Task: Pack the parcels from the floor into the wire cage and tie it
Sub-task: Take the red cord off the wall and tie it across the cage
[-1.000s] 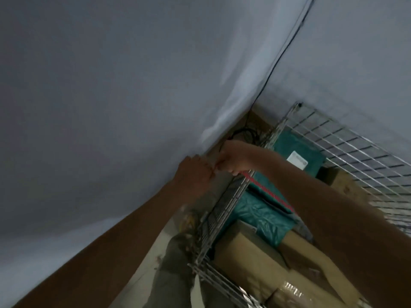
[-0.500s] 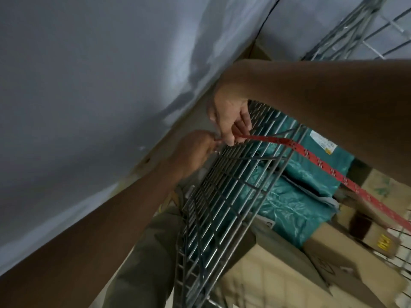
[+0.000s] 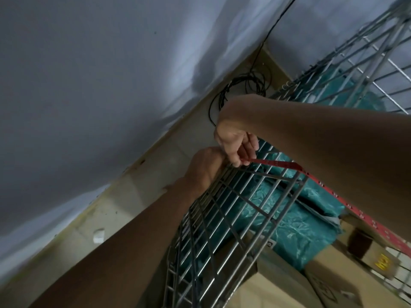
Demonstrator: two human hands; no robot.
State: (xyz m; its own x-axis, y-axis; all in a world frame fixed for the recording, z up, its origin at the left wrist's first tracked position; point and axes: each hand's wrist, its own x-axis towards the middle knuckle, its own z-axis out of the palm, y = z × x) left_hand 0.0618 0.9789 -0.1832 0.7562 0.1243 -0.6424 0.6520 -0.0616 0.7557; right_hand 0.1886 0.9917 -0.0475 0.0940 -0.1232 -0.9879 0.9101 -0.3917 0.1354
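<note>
Clearly the right hand (image 3: 235, 144) pinches the flat red perforated strap (image 3: 347, 204), which runs toward four o'clock over the grey wire cage (image 3: 224, 221). Left hand (image 3: 205, 168), at eight o'clock, grips the cage's top edge. The strap looks light, limp and slippery; best pinched near its end.

head view, tilted, looking down, close

A thin black cable (image 3: 277, 23) runs down the pale grey wall's (image 3: 89, 85) corner to a loose black coil (image 3: 242, 85) on the beige tiled floor (image 3: 138, 194) below it.
</note>
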